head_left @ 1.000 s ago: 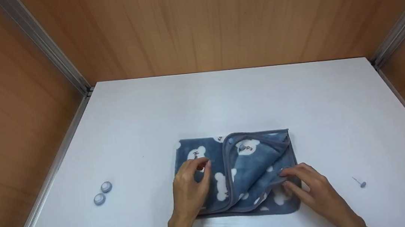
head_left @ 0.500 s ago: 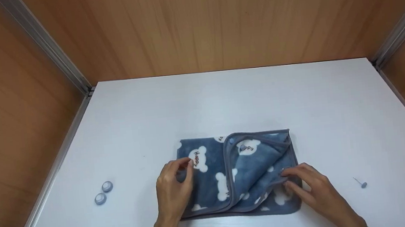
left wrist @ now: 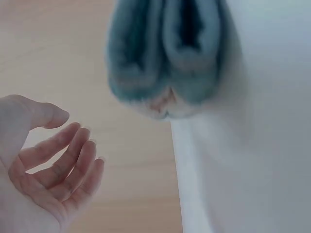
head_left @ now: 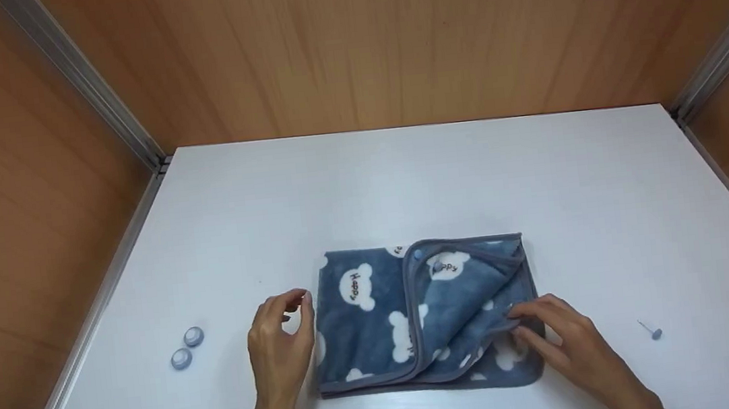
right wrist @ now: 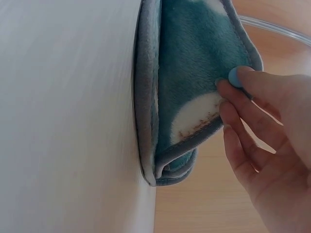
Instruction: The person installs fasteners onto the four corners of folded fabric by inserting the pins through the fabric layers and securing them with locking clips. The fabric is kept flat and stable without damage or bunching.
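Note:
A folded blue fleece blanket [head_left: 378, 338] with white bear heads lies on the table. Its upper layer is turned back at the right. My right hand [head_left: 572, 338] pinches the lifted corner of that layer; in the right wrist view a blue round pin head [right wrist: 235, 77] shows at the corner between thumb and fingers. My left hand [head_left: 278, 349] is just off the blanket's left edge, fingers loosely bent and holding nothing, as the left wrist view also shows. Two small blue round heads, one at the fold's edge [head_left: 417, 254] and one nearby [head_left: 437, 266], sit on the upper layer.
Two round light-blue caps [head_left: 187, 348] lie on the white table [head_left: 402, 180] to the left. A pin with a blue head [head_left: 654, 334] lies to the right of my right hand. Wooden panels [head_left: 347, 43] stand at the back and sides.
My left hand has moved left, from over the blanket to beside its left edge. The right hand keeps its pinch on the corner and stays in place.

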`<state>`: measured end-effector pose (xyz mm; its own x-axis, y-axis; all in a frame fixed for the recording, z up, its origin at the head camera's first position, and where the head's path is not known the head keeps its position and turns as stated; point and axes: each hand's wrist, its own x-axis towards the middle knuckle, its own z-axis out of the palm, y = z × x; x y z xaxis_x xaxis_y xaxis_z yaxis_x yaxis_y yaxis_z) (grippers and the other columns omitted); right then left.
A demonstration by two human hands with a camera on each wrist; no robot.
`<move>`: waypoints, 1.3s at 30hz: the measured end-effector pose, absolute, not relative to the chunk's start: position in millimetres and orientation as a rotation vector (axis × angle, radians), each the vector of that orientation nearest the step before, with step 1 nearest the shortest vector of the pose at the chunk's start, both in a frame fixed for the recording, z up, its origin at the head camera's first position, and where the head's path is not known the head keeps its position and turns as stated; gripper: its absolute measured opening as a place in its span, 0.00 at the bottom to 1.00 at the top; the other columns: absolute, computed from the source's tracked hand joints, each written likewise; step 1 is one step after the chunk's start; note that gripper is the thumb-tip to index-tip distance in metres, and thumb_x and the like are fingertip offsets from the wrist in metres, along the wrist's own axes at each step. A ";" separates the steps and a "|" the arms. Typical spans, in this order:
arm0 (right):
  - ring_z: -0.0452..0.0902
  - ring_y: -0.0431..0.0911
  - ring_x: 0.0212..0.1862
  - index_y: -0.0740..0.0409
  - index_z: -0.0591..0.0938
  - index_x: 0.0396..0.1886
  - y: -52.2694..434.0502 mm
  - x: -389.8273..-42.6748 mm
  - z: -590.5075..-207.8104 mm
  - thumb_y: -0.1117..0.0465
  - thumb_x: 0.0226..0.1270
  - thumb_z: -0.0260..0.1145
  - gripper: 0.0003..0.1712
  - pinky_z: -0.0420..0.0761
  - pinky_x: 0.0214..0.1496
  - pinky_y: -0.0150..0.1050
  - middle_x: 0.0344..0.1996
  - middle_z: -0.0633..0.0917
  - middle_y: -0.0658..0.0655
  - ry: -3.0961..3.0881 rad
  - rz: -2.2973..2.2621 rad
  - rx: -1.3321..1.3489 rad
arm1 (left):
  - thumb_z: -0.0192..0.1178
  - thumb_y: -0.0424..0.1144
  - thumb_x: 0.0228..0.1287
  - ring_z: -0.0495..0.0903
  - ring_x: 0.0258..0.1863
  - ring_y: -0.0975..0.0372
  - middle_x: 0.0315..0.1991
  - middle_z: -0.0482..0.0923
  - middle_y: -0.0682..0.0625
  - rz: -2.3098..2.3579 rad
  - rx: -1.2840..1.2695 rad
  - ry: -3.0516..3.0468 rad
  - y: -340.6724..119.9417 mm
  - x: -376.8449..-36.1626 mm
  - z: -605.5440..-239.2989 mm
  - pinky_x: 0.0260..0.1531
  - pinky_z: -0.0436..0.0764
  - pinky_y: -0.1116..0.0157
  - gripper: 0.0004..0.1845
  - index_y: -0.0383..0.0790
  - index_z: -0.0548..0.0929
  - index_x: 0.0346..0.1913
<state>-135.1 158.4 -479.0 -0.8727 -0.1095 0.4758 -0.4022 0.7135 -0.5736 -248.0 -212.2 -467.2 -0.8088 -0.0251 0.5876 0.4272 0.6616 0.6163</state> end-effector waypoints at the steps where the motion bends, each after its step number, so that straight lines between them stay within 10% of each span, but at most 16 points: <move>1: 0.80 0.36 0.46 0.55 0.86 0.46 158.5 -134.9 -479.1 0.78 0.50 0.79 0.24 0.77 0.51 0.21 0.43 0.84 0.41 -2.509 0.975 0.393 | 0.71 0.26 0.61 0.84 0.34 0.53 0.34 0.87 0.44 -1.046 -0.301 -2.310 -214.6 -248.7 -467.5 0.33 0.83 0.54 0.06 0.31 0.89 0.41; 39: 0.80 0.36 0.45 0.55 0.87 0.45 159.9 -135.7 -479.9 0.77 0.50 0.79 0.23 0.78 0.50 0.23 0.43 0.85 0.41 -2.516 0.966 0.388 | 0.68 0.25 0.59 0.77 0.44 0.32 0.43 0.81 0.21 -0.720 0.312 -2.409 -302.0 -256.9 -468.1 0.42 0.74 0.39 0.10 0.21 0.86 0.42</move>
<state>-135.7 159.9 -479.9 -0.8749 -0.1074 0.4722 -0.3959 0.7202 -0.5697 -256.9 -302.0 -468.1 -0.7929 -0.3759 0.4796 -0.0510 0.8252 0.5625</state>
